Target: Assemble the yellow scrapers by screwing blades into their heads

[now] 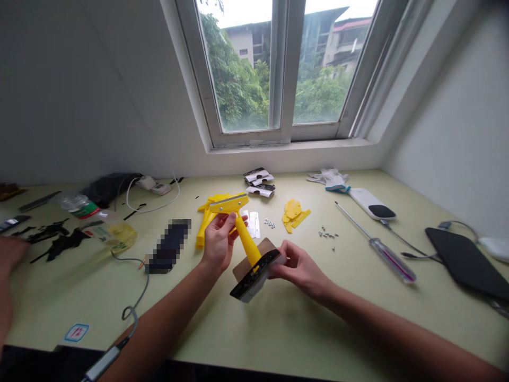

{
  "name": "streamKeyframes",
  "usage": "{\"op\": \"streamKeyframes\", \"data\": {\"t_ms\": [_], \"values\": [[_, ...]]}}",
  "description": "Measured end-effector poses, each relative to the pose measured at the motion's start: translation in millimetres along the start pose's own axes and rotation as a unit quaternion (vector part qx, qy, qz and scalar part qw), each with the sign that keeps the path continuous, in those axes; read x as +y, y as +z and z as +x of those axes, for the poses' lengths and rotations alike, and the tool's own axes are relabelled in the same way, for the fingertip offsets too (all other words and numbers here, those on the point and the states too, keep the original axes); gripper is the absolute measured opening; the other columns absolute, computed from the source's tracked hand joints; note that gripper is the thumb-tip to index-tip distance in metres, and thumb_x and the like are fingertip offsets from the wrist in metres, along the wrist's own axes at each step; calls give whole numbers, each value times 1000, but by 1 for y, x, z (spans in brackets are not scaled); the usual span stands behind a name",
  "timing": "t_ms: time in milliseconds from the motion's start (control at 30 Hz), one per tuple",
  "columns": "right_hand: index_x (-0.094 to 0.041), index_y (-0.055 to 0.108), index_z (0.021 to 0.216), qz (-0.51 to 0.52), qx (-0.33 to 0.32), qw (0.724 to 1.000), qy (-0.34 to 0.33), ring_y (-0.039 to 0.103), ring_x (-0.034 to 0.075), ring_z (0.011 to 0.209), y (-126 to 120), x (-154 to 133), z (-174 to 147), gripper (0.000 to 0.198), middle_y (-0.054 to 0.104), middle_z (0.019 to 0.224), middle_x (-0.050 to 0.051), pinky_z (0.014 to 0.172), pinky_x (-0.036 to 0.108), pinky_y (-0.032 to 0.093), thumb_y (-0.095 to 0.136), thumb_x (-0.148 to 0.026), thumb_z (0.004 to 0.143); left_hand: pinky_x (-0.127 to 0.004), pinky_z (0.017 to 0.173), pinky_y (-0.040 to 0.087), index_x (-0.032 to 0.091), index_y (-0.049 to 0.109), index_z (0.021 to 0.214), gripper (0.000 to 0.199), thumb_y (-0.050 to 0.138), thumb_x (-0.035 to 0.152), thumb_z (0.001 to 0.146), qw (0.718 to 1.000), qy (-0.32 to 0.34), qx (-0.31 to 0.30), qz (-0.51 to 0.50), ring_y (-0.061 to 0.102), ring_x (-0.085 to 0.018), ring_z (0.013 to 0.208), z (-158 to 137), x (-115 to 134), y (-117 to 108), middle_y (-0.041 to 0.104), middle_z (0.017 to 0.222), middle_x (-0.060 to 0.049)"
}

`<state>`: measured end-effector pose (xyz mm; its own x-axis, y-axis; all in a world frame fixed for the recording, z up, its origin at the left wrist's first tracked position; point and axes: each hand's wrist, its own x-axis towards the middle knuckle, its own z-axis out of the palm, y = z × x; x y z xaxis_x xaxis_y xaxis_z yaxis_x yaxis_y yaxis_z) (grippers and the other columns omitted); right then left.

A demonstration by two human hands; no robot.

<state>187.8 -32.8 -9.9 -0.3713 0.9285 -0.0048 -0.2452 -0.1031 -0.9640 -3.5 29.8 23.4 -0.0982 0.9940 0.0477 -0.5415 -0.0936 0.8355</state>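
Tilted above the table is a yellow scraper, its wide head up and its handle slanting down to the right. My left hand is closed around it just below the head. At the handle's lower end sits a folded black-and-brown cardboard card, which the handle appears to pass through. The fingers of my right hand pinch the card's right edge. Behind my left hand lie more yellow scraper handles. White flat pieces, small nuts and yellow plates lie beyond my hands.
Screws and a long screwdriver lie to the right, near a power bank, gloves and a phone. Folded cards are at the back. At left are a bottle, a cable and another person's hand.
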Motion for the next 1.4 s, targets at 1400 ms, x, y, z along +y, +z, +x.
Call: {"op": "streamKeyframes", "data": {"t_ms": [1400], "values": [[-21,42,82,5,-32,999,13,61,13,76,1,-13,-7,36,60,83,-2,65,28,51,76,-33,76,-38,91,49,16,66,90,26,79,27,71,996,-40,-77,30,71,-20,82,-8,-5,2,72,89,-3]]}}
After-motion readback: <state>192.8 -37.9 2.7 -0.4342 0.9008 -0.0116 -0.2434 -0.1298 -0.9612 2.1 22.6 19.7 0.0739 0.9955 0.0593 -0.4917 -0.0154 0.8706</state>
